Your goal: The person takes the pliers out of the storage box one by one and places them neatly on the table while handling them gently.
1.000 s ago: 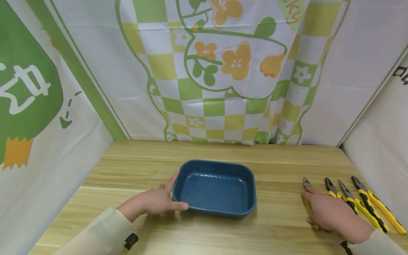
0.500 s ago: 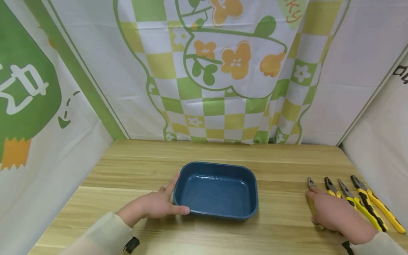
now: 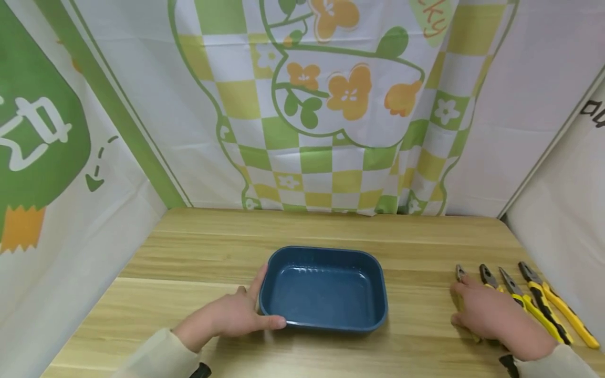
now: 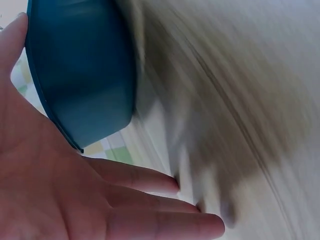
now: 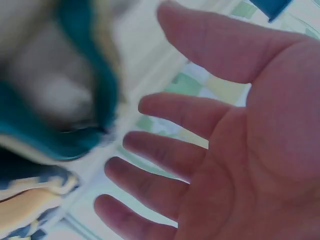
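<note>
A dark blue rectangular plastic box (image 3: 323, 296) sits on the wooden table, its open side facing up. My left hand (image 3: 233, 315) rests against its left end, thumb at the near rim and a finger along the side. In the left wrist view the fingers (image 4: 150, 222) are straight, spread beside the box wall (image 4: 82, 80). At the right, my right hand (image 3: 487, 312) lies over a pair of pliers (image 3: 460, 272), mostly hidden except for its silver nose. The right wrist view shows relaxed, spread fingers (image 5: 150, 185) apart from the pliers' blurred handles (image 5: 107, 95).
Several more pliers lie in a row to the right of my right hand: black-nosed pliers (image 3: 489, 275), long-nose pliers (image 3: 512, 283) and larger yellow-handled pliers (image 3: 567, 312). A patterned curtain (image 3: 331, 157) hangs behind the table's back edge, with fabric walls at both sides.
My left hand and the blue box have shifted a little to the right and nearer to me. The right hand has moved slightly right and stays over the leftmost pliers.
</note>
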### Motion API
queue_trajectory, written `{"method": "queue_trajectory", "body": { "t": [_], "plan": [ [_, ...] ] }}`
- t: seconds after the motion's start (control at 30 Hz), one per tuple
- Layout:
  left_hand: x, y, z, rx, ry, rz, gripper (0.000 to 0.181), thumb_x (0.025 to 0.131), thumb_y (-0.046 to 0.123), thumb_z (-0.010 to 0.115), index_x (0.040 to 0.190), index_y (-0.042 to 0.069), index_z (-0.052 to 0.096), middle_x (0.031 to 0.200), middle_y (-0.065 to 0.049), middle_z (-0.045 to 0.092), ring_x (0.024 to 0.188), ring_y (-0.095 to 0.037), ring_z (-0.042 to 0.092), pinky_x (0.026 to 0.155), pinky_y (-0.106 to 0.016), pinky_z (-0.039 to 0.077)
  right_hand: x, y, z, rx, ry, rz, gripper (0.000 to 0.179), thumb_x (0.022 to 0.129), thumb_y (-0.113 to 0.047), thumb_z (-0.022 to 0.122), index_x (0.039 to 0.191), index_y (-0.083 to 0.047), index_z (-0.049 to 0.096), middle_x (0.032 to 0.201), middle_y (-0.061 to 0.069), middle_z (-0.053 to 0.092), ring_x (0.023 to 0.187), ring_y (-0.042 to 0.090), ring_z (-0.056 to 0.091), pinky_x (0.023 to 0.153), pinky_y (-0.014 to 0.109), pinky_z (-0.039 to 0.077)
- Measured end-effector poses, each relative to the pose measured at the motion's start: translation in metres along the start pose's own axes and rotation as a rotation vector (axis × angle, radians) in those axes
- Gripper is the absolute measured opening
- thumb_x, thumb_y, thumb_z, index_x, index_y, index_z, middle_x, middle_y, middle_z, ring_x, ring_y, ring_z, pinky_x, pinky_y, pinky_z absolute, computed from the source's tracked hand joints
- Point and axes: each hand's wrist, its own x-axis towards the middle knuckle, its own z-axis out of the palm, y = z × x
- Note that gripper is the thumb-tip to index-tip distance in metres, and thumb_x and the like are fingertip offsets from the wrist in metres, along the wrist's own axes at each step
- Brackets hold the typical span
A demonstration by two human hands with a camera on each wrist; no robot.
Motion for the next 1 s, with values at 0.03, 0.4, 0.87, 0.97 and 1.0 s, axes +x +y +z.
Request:
{"method": "queue_trajectory", "body": {
  "t": [0.03,0.4,0.87,0.97,1.0],
  "plan": [
    [-0.001,0.001,0.001,-0.002,0.0,0.0,0.133,0.073,0.075,0.07,0.159,0.021,-0.015,0.136,-0.052,0.032,0.11,-0.053,0.058,0.096,-0.062,0.041,0.001,-0.003,-0.003,-0.001,0.017,-0.008,0.075,0.087,-0.038,0.077,0.136,0.012,0.051,0.141,0.042,0.036,0.117,0.056,0.049,0.083,0.065,0.045],
    [-0.011,0.017,0.022,0.003,0.037,0.004,0.134,0.072,0.073,0.073,0.16,0.012,-0.007,0.117,-0.046,0.054,0.12,-0.06,0.046,0.094,-0.061,0.043,0.012,-0.069,-0.029,0.032,0.237,0.026,0.071,0.095,-0.048,0.063,0.14,0.005,0.053,0.144,0.036,0.04,0.129,0.055,0.039,0.089,0.075,0.036],
    [-0.025,0.035,0.022,0.083,0.103,-0.066,0.114,0.08,0.082,0.053,0.162,0.015,0.01,0.136,-0.051,0.035,0.119,-0.065,0.043,0.093,-0.07,0.037,0.009,-0.076,-0.024,0.215,0.316,0.194,0.108,0.087,-0.082,0.038,0.158,-0.002,0.021,0.157,0.036,-0.002,0.136,0.062,-0.014,0.094,0.082,-0.004],
    [-0.023,0.037,0.006,0.176,0.225,-0.117,0.099,0.089,0.082,0.033,0.161,0.017,0.02,0.145,-0.045,0.028,0.131,-0.068,0.021,0.097,-0.08,0.018,0.01,-0.076,-0.024,0.205,0.358,0.198,0.111,0.086,-0.085,0.032,0.159,-0.003,0.018,0.157,0.037,-0.002,0.135,0.064,-0.016,0.091,0.084,-0.005],
    [-0.022,0.036,0.0,0.214,0.288,-0.136,0.094,0.091,0.08,0.03,0.161,0.017,0.023,0.149,-0.042,0.025,0.133,-0.067,0.015,0.097,-0.082,0.012,0.011,-0.076,-0.024,0.205,0.37,0.201,0.111,0.086,-0.086,0.03,0.159,-0.003,0.017,0.157,0.037,-0.002,0.134,0.064,-0.016,0.091,0.085,-0.005]
  ]
}}
